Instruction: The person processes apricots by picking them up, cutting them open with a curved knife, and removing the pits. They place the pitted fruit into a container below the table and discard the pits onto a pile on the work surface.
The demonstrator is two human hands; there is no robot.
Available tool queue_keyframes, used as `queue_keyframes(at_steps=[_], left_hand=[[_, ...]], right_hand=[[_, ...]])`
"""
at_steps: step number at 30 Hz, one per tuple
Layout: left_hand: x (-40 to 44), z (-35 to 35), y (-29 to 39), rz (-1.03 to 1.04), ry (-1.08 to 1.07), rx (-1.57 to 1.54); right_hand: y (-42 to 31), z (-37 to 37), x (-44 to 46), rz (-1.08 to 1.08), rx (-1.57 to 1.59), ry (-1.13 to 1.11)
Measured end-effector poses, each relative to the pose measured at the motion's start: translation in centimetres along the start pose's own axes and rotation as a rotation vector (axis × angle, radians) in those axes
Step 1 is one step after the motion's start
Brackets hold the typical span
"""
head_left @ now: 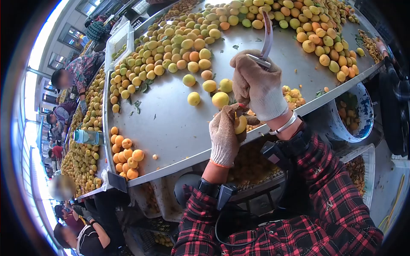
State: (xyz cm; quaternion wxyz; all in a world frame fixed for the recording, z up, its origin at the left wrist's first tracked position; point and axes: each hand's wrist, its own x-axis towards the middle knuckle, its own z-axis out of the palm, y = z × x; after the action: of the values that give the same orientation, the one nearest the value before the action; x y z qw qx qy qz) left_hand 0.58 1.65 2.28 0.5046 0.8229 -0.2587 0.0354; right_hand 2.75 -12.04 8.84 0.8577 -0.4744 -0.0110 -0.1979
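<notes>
My right hand (258, 85), in a stained knit glove, is closed around a curved knife (267, 36). Its hooked blade points up and away from me, above the fist. A small red tip shows below that fist, beside my left fingers. My left hand (225, 134), gloved as well, grips a yellow apricot (241, 125) just below the right hand; part of the fruit is hidden by the fingers. Several loose apricots (220, 100) lie on the metal table just beyond both hands. Cut apricot pieces (294, 97) are heaped beside my right wrist.
A large pile of apricots (183, 45) spreads over the metal table (171, 115). Orange apricots (127, 155) sit at the near left corner. Right of the table edge stands a bucket (362, 115) with fruit inside. Crates are below the table. Other people work at the left.
</notes>
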Motion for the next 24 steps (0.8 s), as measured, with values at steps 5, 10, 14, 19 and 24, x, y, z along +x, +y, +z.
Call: queue_keyframes(at_steps=[5,10,14,19,24], left_hand=[[-0.1,-0.2,-0.8,0.090,0.011,0.091],[-0.1,-0.6,-0.2,-0.689,0.009,-0.956],[-1.0,-0.3,0.0,0.004,-0.015,-0.023],[-0.9,-0.7,1.9,0.059,-0.151,-0.286],[-1.7,1.0,0.5,0.001,-0.233,-0.407]], right_hand=[[-0.3,-0.2,-0.1,0.080,0.071,-0.108],[-0.6,-0.5,-0.2,0.283,0.308,-0.244],[-0.4,-0.1,-0.5,0.271,0.250,-0.301],[-2.2,0.5,-0.9,0.271,0.086,-0.453],[-1.8,-0.1,-0.9,0.270,0.405,-0.687]])
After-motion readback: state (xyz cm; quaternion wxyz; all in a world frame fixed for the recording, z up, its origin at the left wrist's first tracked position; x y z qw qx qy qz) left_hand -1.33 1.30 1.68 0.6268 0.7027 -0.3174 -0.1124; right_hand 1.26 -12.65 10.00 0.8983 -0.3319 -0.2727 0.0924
